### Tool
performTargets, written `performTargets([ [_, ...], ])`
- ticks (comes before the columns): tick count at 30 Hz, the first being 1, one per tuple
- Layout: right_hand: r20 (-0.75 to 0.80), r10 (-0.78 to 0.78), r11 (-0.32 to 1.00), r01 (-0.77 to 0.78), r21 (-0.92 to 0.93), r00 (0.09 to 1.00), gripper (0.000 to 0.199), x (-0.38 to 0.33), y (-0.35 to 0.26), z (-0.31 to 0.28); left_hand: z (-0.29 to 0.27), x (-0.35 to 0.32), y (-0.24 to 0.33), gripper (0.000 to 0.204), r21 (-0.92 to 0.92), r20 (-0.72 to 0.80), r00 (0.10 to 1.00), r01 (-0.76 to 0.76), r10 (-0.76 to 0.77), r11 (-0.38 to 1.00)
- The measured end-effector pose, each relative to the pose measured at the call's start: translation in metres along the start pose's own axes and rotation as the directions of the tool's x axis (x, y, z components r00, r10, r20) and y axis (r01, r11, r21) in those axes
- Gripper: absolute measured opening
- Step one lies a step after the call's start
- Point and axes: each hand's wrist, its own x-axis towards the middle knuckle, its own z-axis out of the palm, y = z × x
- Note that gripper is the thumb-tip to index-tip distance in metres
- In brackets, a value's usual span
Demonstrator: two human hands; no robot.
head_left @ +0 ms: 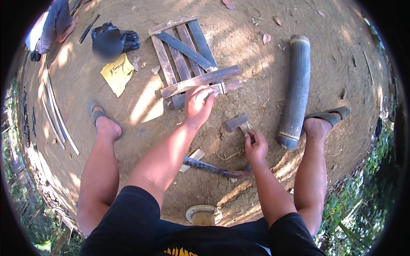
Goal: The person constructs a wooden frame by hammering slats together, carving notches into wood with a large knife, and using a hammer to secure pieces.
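Observation:
A slatted wooden panel point(174, 54) with a diagonal slat lies on the dirt in front of me. My left hand point(199, 104) is at its near edge, by the crosswise slats. Its thumb and fingers are pinched together; what is between them is too small to make out. Lower and to the right, my right hand point(256, 147) is closed round the handle of a hammer point(236, 122). The hammer's dark, blocky head points toward the panel, apart from it.
A thick dark bamboo pole point(295, 91) lies right, beside my foot. Nearer me are a curved dark-handled tool point(209, 168) and a pale wood piece point(195, 157). Leftward lie a yellow sheet point(118, 76), a black plastic bag point(130, 40) and thin strips point(57, 113). Another person point(55, 21) is far left.

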Motion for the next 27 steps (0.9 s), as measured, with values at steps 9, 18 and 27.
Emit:
performTargets([
  [9,-0.042,-0.040,0.999,0.040,-0.002,0.998,0.012,0.008,0.000,0.008,0.026,0.007,-0.017,0.008,0.095,-0.024,0.997,0.069,-0.067,0.993],
  [18,-0.088,-0.009,1.000,0.008,-0.022,0.996,0.011,0.011,0.002,0.013,0.032,0.008,-0.013,0.017,0.333,0.013,0.995,0.086,-0.095,0.939],
  [27,-0.093,-0.022,0.999,0.018,-0.038,0.995,0.012,0.013,0.004,0.013,0.035,0.008,-0.018,0.011,0.317,0.000,0.997,0.068,-0.071,0.946],
])
